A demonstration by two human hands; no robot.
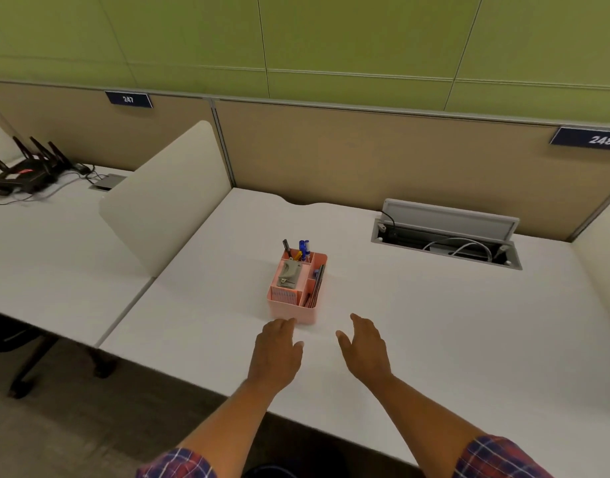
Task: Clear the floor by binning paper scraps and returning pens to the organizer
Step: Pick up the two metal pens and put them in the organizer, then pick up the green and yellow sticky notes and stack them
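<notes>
Where the plaid sleeves (179, 464) end, left hand (277, 353) and right hand (364, 350) over the white desk (434, 339), both slack-fingered, grasping nothing. Just beyond, touching the left fingertips or nearly so, pink organizer (298, 288) with pens (303, 248) upright in its far compartments. Bare desktop all round. Farther right, open cable hatch (446, 236); left, white divider (165, 198), router (24, 170) behind it.

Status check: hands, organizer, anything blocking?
Left hand and right hand open, empty. Pink organizer upright on desk, pens inside. Nothing in the way.
</notes>
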